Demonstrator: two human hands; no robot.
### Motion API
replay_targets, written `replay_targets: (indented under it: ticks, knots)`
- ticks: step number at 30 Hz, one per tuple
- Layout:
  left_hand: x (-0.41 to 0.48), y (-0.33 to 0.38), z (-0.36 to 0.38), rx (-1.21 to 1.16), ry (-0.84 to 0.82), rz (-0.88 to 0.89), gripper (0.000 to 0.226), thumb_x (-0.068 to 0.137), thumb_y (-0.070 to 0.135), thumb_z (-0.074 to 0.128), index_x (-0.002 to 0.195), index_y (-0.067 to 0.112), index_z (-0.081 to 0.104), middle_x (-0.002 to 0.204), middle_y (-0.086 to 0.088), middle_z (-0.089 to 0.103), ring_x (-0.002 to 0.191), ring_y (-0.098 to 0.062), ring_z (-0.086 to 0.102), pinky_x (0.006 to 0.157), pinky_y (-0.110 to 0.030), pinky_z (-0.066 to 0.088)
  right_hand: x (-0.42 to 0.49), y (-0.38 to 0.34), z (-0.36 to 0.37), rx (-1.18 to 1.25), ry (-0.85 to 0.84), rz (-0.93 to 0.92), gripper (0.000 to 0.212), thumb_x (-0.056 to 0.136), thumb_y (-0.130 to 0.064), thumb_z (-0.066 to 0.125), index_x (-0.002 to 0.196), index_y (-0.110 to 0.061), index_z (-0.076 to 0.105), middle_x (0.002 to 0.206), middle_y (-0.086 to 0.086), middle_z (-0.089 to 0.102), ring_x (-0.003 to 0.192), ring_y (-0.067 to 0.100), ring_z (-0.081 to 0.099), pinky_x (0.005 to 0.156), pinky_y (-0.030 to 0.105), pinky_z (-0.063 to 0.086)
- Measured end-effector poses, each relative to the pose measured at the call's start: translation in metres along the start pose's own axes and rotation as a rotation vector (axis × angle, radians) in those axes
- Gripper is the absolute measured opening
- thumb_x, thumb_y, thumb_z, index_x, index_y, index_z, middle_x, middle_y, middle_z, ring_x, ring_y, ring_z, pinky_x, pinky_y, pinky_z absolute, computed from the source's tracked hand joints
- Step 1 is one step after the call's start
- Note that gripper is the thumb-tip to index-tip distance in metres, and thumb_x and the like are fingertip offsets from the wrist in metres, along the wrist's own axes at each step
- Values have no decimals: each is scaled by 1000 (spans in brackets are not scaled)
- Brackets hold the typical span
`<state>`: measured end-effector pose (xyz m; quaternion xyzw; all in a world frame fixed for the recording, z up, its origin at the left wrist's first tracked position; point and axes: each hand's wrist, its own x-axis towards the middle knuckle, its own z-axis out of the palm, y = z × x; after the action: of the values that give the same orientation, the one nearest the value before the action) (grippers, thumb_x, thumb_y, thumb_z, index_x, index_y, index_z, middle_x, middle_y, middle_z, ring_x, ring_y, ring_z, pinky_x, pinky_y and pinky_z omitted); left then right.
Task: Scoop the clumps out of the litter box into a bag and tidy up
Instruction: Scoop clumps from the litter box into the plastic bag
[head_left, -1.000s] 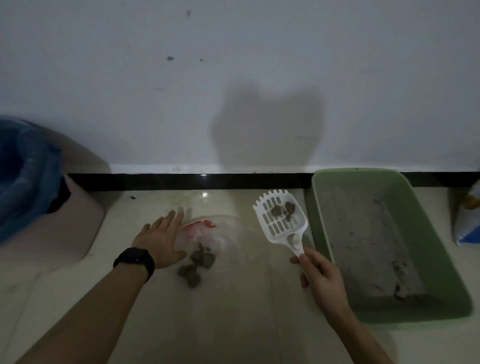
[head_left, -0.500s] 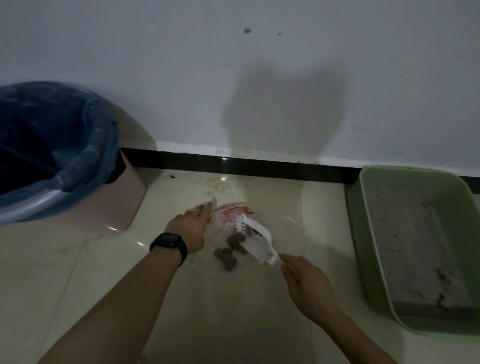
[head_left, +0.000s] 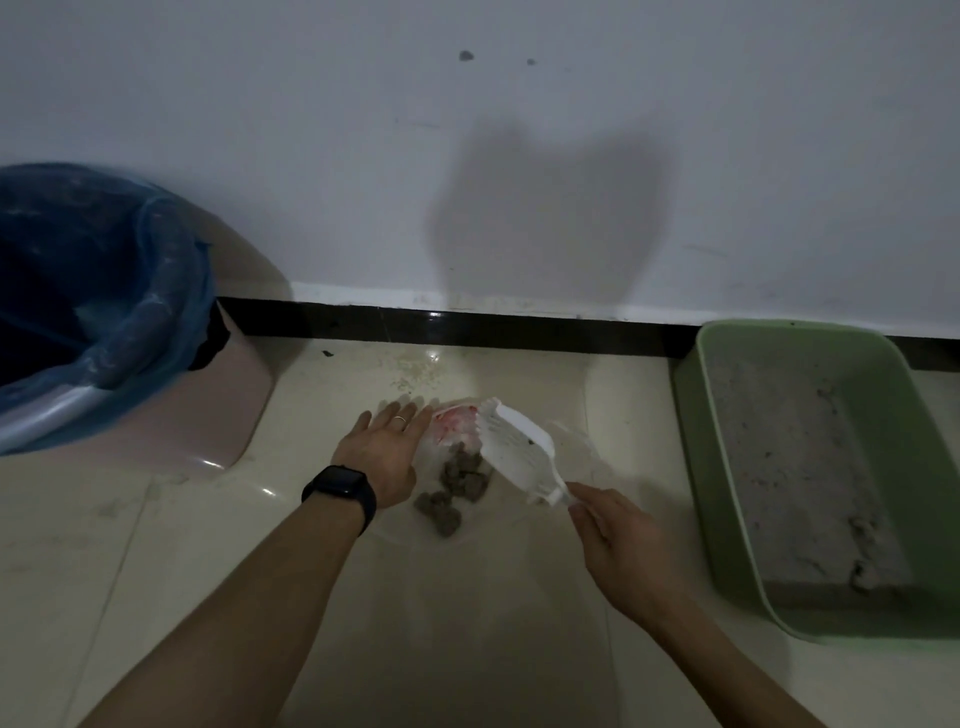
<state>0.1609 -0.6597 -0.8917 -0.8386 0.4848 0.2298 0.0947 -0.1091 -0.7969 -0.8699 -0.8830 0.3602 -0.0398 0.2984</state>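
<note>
Pressing bag (head_left: 451, 427) flat with spread left hand (head_left: 383, 458); pinching scoop (head_left: 519, 448) by its handle in right hand (head_left: 626, 553) — tilted over clumps (head_left: 460, 486) heaped on bag, left of box (head_left: 709, 467).

Bare forearms, a black smartwatch (head_left: 340, 489) on the left wrist, a thin ring (head_left: 399, 419) on one left finger.
</note>
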Motion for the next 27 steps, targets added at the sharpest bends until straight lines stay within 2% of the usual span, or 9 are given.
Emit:
replay_targets:
  ticks: [2, 4, 7, 10, 12, 15, 18, 21, 27]
  knots:
    - [4, 12, -7, -1, 22, 26, 79, 98, 34, 45, 156, 23, -7, 165, -2, -1, 152, -21, 0, 122, -43, 6, 0, -3, -13, 225, 14, 128, 25, 98, -25, 55, 119, -37, 63, 102, -20, 67, 84, -6, 62, 75, 14, 46]
    - [11, 29, -17, -37, 53, 61, 75, 100, 38, 40, 156, 24, -7, 165, -1, -3, 152, -21, -1, 122, -43, 5, 1, -1, -30, 408, 47, 252, 23, 98, -24, 56, 109, -43, 63, 90, -19, 70, 73, -9, 61, 68, 16, 46]
    - [23, 62, -30, -108, 95, 123, 76, 100, 42, 40, 156, 27, -8, 165, 3, -6, 151, -19, -3, 122, -41, 4, -2, 16, -65, 520, 163, 345, 16, 97, -25, 58, 102, -32, 71, 76, -18, 71, 54, -1, 56, 54, 17, 46]
    - [35, 109, -41, -143, 132, 195, 74, 100, 50, 36, 157, 28, -4, 165, 3, -5, 151, -17, -3, 121, -38, 3, -11, 52, -108, 502, 289, 415, 15, 95, -28, 60, 98, -37, 72, 82, -21, 72, 70, -3, 64, 62, 14, 46]
    - [40, 146, -45, -152, 162, 238, 73, 100, 52, 35, 157, 28, -3, 165, 3, -2, 151, -16, -3, 121, -36, 2, -18, 84, -137, 401, 395, 483, 11, 92, -34, 63, 92, -35, 74, 78, -16, 73, 65, -2, 62, 66, 25, 48]
    - [45, 204, -44, -153, 175, 340, 75, 95, 61, 22, 157, 27, -2, 165, 2, -2, 151, -16, -4, 121, -37, 1, -30, 132, -183, 95, 421, 593, 21, 92, -46, 59, 96, -32, 73, 85, -12, 73, 76, 8, 66, 73, 27, 49]
    - [47, 258, -43, -163, 162, 422, 76, 94, 61, 21, 157, 24, -2, 165, 0, -7, 151, -17, -9, 121, -40, -1, -42, 168, -224, -322, 279, 697, 31, 94, -56, 45, 105, -40, 68, 93, -4, 73, 78, 17, 65, 71, 29, 52]
    - [47, 306, -44, -190, 149, 452, 74, 100, 55, 29, 157, 21, -4, 164, 1, -14, 150, -17, -12, 122, -45, 0, -48, 187, -247, -600, 140, 797, 35, 96, -49, 37, 105, -35, 67, 93, -1, 69, 78, 22, 64, 60, 27, 48]
    - [50, 344, -38, -128, 91, 413, 77, 100, 54, 31, 157, 19, -9, 161, -2, -25, 150, -20, -17, 122, -49, 1, -45, 212, -249, -865, -117, 852, 25, 89, -33, 53, 112, -25, 61, 104, 2, 64, 96, 22, 64, 68, 30, 40]
